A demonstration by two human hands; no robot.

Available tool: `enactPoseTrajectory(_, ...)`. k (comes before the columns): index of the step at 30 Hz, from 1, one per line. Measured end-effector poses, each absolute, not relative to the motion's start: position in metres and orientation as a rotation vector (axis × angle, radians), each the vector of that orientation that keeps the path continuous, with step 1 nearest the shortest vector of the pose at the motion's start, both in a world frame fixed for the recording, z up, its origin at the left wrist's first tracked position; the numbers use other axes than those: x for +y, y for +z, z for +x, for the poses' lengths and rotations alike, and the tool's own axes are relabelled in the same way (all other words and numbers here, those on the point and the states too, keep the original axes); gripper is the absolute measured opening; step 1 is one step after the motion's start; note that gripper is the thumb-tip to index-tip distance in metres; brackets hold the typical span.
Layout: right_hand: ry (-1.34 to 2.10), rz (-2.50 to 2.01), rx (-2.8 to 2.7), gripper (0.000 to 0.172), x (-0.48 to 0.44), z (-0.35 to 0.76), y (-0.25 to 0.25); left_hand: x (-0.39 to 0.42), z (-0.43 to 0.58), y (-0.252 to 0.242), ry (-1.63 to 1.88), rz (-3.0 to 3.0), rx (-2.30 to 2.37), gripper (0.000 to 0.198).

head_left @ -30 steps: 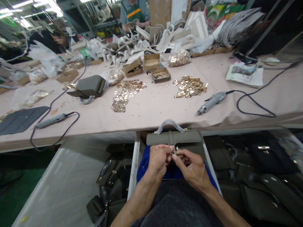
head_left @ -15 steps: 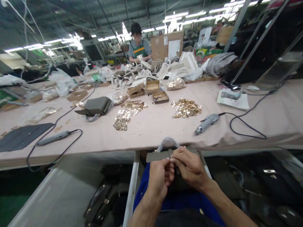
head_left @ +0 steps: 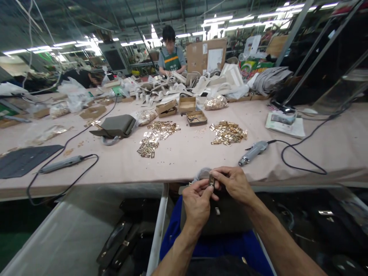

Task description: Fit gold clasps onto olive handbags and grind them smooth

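A dark grey-olive handbag rests on my lap against the table edge, its handle wrapped in clear plastic. My left hand and my right hand meet above it. Between them, pinched by thumbs and fingers, is a small rectangular metal plate with a slot. Whether the plate is joined to the bag is hidden by my fingers. Below it, a small shiny metal fitting shows on the bag's front.
Electric screwdrivers lie at right and left, cords trailing. Loose gold plates form a right pile and a left pile. Behind are a small cardboard box and another handbag. A co-worker stands across the table.
Both hands have risen slightly, and the metal plate between them now shows. The fitting on the bag's front has come into sight. My right hand has shifted up and outward.
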State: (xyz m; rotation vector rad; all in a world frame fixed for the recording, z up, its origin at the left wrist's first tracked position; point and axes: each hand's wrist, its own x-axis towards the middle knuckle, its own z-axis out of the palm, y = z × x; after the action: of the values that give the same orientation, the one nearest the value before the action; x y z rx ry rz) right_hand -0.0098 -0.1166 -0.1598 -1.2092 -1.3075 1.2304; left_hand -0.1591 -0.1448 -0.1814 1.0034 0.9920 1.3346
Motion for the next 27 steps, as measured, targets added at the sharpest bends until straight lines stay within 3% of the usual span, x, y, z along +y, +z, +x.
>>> enactPoseTrajectory(10,1.171,-1.344,-1.502,0.032,-0.093,-0.011,-0.158,-0.136,-0.159,-0.198,1.294,0.814,1.170,0.036)
enactPoseTrajectory(17,0.577,-1.542,-1.799,0.026,-0.024,-0.013,-0.137,-0.136,-0.155,-0.215,1.322,0.641,1.203,0.043)
enactPoseTrajectory(23,0.672,-1.409,-2.224,0.026,0.031,-0.088,-0.130,-0.138,-0.152,-0.219,1.324,0.505,1.321,0.036)
enactPoseTrajectory(27,0.647,-1.286,-2.433,0.038,0.059,-0.157,-0.131,-0.140,-0.155,-0.227,1.306,0.508,1.327,0.032)
